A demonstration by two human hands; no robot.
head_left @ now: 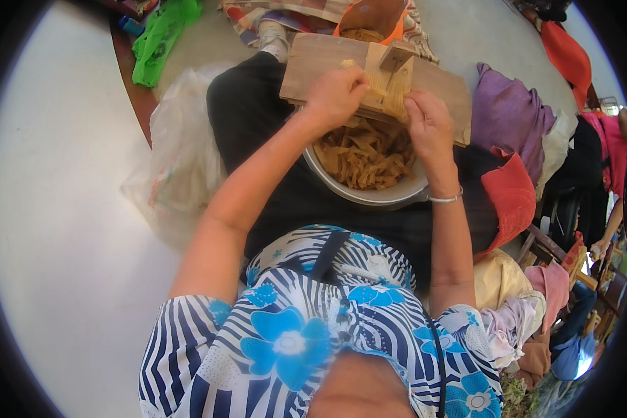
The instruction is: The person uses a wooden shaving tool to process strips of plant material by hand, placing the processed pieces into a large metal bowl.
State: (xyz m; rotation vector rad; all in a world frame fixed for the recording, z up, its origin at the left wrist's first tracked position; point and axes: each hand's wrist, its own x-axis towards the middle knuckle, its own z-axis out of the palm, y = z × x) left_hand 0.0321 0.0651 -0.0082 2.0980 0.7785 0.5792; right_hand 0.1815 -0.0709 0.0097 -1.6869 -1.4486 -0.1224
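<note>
A wooden board (324, 62) lies across my lap, with a paler wooden block (379, 65) fixed at its middle and a small upright wooden piece (397, 54) on top. My left hand (337, 96) is at the block's left side, thumb and fingers pinched at one end of a thin brown leaf strip (394, 104). At the strip's other end, my right hand (431, 117) pinches it by the block's near right corner. Below the board's near edge, a metal bowl (366, 197) holds many brown leaf-like pieces (366, 157). A small yellowish piece (348, 63) rests beyond my left knuckles.
An orange container (373, 15) with brown shreds stands past the board. A clear plastic bag (183, 141) lies left, a green bag (162, 42) farther off. Purple cloth (507, 115) and red cloth (509, 193) lie right. Other people (606, 219) sit at the far right.
</note>
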